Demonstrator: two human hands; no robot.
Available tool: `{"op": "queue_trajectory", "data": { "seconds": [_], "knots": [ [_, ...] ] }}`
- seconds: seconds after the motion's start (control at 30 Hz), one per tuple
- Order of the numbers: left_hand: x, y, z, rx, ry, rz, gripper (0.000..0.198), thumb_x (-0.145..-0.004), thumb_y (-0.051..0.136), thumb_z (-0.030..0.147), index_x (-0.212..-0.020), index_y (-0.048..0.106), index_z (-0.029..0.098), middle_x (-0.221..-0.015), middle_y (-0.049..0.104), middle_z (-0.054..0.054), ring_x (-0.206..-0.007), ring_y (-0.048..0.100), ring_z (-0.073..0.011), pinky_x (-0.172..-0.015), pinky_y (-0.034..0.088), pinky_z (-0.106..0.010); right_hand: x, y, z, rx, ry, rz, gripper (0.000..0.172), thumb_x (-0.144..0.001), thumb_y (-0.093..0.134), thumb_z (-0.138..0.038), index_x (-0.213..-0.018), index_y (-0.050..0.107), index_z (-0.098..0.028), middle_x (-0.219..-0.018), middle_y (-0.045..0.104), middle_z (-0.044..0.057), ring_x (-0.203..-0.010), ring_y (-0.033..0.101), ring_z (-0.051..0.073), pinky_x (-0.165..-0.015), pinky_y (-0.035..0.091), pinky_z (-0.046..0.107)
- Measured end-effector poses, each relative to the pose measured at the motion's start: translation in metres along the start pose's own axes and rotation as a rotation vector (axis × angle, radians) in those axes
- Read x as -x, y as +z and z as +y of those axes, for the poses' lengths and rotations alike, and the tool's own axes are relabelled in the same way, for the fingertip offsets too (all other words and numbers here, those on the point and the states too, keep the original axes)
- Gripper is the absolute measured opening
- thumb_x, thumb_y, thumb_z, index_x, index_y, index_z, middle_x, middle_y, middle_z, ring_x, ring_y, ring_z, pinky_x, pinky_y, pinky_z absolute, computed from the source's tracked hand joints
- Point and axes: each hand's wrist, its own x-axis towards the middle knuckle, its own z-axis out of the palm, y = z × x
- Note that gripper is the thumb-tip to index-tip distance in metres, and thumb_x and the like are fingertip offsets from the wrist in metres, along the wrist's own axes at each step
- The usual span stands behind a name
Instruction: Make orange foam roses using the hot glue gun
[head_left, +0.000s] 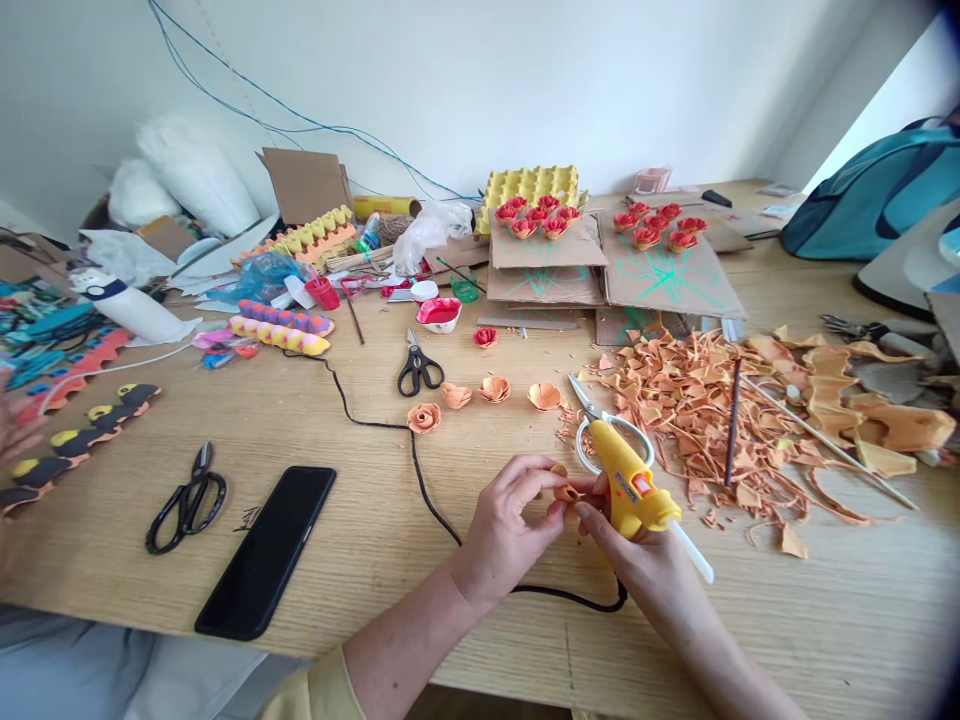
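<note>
**Two hands on one small piece, a glue gun crowding the grip**

At the left, black-handled scissors (187, 505) and a phone (266, 552) lie well apart from the hands. A black cord (424, 480) runs just beside an orange rosette (424, 418), then passes beneath the left forearm; a careless tug could drag the rosette out of its row.

The left hand (510, 530) is closed, pinching a small orange piece (568, 494) above the table between finger and thumb. The right hand (637, 550) grips a yellow glue gun (619, 470) while its fingertips also meet the piece. That double duty is the likeliest weak point — the piece might slip or crease if the gun's weight shifts. The nozzle cannot be made out, so a fingertip burn seems possible.

White-handled scissors (587, 402) lie open right by the gun and could snag it. Farther right, loose orange scraps (682, 400) spread across the tabletop — any stray glue might catch them.
</note>
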Motion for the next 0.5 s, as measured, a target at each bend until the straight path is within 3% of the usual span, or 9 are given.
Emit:
{"op": "queue_trajectory", "data": {
  "seconds": [0.13, 0.27, 0.5],
  "knots": [
    [0.0, 0.001, -0.007, 0.114, -0.145, -0.007, 0.019, -0.08, 0.065, 0.004, -0.094, 0.068, 0.017, -0.102, 0.069, -0.007, -0.069, 0.068, -0.0103, -0.064, 0.061, -0.022, -0.002, 0.001, 0.005, 0.066, 0.018, -0.031, 0.039, -0.076, 0.077, -0.053, -0.094, 0.067, -0.021, -0.092, 0.076, 0.01, -0.088, 0.072, 0.029, -0.087, 0.058, 0.042],
    [-0.001, 0.0, -0.011, 0.041, -0.243, 0.044, 0.019, -0.076, 0.066, 0.002, -0.089, 0.066, 0.016, -0.093, 0.072, -0.004, -0.06, 0.062, -0.0081, -0.057, 0.055, -0.019, -0.002, 0.0, 0.013, 0.176, -0.052, 0.065, 0.035, -0.08, 0.074, -0.05, -0.097, 0.067, -0.021, -0.109, 0.074, 0.012, -0.098, 0.07, 0.03, -0.087, 0.057, 0.041],
    [0.001, -0.008, -0.013, -0.13, -0.211, -0.061, 0.019, -0.082, 0.065, 0.003, -0.094, 0.068, 0.017, -0.106, 0.062, -0.007, -0.07, 0.062, -0.0113, -0.064, 0.055, -0.024, -0.006, -0.006, 0.027, 0.258, -0.073, -0.032, 0.025, -0.081, 0.073, -0.036, -0.102, 0.073, -0.023, -0.104, 0.077, 0.007, -0.097, 0.07, 0.03, -0.087, 0.057, 0.037]
  ]
}}
